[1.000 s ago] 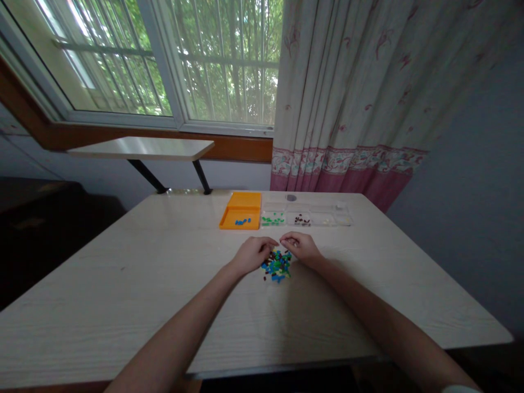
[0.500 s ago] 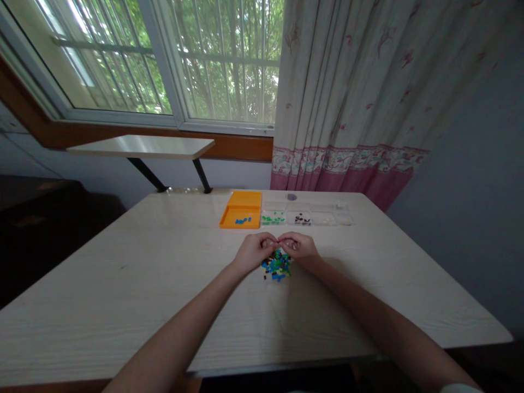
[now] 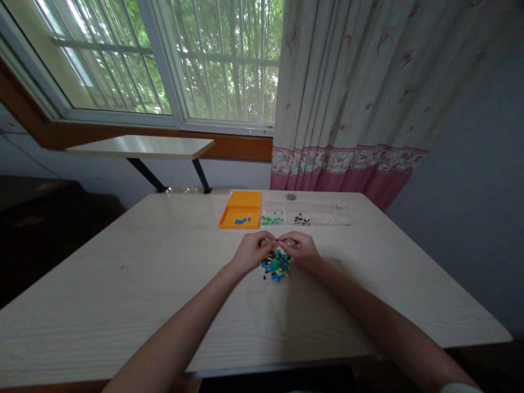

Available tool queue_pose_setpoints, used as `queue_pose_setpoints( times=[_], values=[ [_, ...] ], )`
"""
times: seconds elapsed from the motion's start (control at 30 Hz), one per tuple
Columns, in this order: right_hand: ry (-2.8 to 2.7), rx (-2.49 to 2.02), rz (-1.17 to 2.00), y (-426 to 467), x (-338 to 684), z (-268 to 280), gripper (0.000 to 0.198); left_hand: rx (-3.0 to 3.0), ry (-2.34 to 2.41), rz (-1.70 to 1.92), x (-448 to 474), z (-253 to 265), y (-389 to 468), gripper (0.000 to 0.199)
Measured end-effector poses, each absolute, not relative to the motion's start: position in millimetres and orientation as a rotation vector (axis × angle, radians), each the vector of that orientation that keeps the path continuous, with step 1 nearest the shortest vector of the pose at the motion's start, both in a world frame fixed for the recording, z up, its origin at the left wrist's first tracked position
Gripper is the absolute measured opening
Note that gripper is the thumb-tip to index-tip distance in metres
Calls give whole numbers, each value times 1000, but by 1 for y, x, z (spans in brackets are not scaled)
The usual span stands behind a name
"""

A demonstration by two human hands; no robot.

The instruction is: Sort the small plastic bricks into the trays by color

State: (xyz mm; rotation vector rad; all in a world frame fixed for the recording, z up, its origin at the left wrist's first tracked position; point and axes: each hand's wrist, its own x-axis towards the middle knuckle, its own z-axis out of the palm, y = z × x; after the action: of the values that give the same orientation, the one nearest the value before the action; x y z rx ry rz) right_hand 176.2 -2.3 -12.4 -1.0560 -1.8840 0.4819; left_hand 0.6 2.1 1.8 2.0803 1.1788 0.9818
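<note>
My left hand (image 3: 254, 251) and my right hand (image 3: 300, 247) meet fingertip to fingertip above the far edge of a pile of small plastic building bricks (image 3: 276, 266). Blue, green, dark brown and pale yellow pieces make up the pile. Both hands are closed in a pinch around a tiny dark piece, possibly a brown brick, too small to make out well. Beyond the hands stands an open orange box (image 3: 240, 200) with several blue bricks (image 3: 243, 220) in it. To its right, clear compartments hold green bricks (image 3: 273, 218) and brown bricks (image 3: 302, 219).
More clear compartments (image 3: 323, 220) at the right hold a few pale pieces. A small dark disc (image 3: 291, 197) lies behind them on the wooden table (image 3: 164, 262). A raised white shelf (image 3: 143, 146) on black legs stands at the back left. A curtain (image 3: 339, 109) hangs behind.
Both hands stay almost in place. The fingertips shift slightly against each other, and the left hand sits a touch further left. Bricks and boxes look the same.
</note>
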Motion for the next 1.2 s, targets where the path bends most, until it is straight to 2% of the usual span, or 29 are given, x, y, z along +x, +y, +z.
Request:
queue_pose_setpoints(
  times=[0.27,0.53,1.2],
  values=[
    [-1882,-1003,391,-4,177,-10,13,2068,1184,947,0,4,1,29],
    [-1655,-963,172,-5,184,0,9,2204,1358,868,-12,3,13,24],
    [-1682,-983,154,-3,185,3,12,2240,1362,787,-14,-1,14,26]
  ],
)
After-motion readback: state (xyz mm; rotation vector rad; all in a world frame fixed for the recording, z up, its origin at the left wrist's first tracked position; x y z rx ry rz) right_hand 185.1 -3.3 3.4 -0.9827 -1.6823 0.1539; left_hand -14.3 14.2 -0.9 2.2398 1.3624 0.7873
